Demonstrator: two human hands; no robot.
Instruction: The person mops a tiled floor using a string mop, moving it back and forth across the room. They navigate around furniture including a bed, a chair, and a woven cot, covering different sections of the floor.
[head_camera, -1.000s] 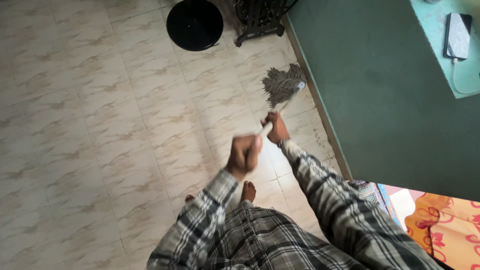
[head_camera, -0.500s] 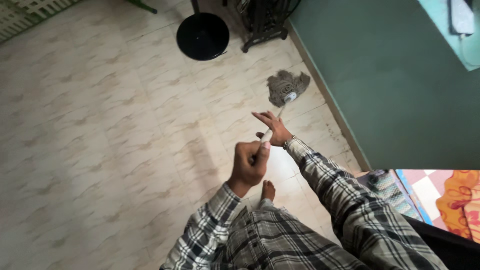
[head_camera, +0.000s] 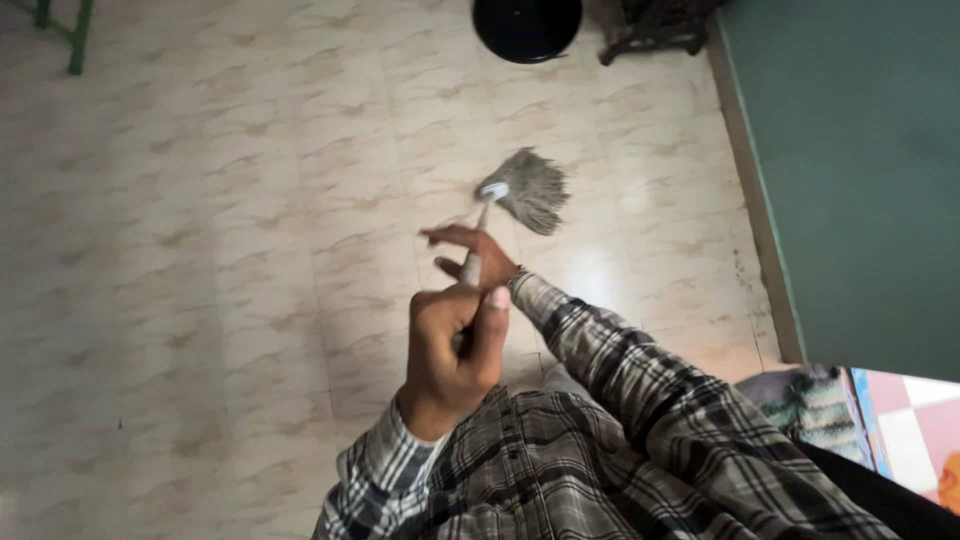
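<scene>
— Both hands are on the mop handle (head_camera: 470, 268), aren't they?

— Yes. Going left to right: the left hand (head_camera: 455, 355) is nearer the body, its fingers curled tight round the top end of the handle with the thumb laid over it. The right hand (head_camera: 470, 255) is farther along the pole, and the fingers look spread out, so I can't tell whether it truly grips or only steadies the handle.

— Why held that way?

— I'd judge the near hand acts as the pivot and the far one guides. With the hands set apart like that, the pole slants away from the person down to the floor (head_camera: 200, 250), which keeps the head flat against the tiles.

— Where is the mop head (head_camera: 530, 188)?

— On the floor beyond the right hand, well apart from the green wall (head_camera: 860, 170) on the right and short of the black round bin (head_camera: 527, 25) at the far edge. A green leg of some furniture (head_camera: 78, 35) stands far left.

— And how does the mop look?

— Slim pale handle, a small white collar where it meets the head, then a fan of grey, shaggy strands spread to the right. It is blurred, so whether the strands are wet I can't say, though the tile near it shows a bright sheen.
</scene>
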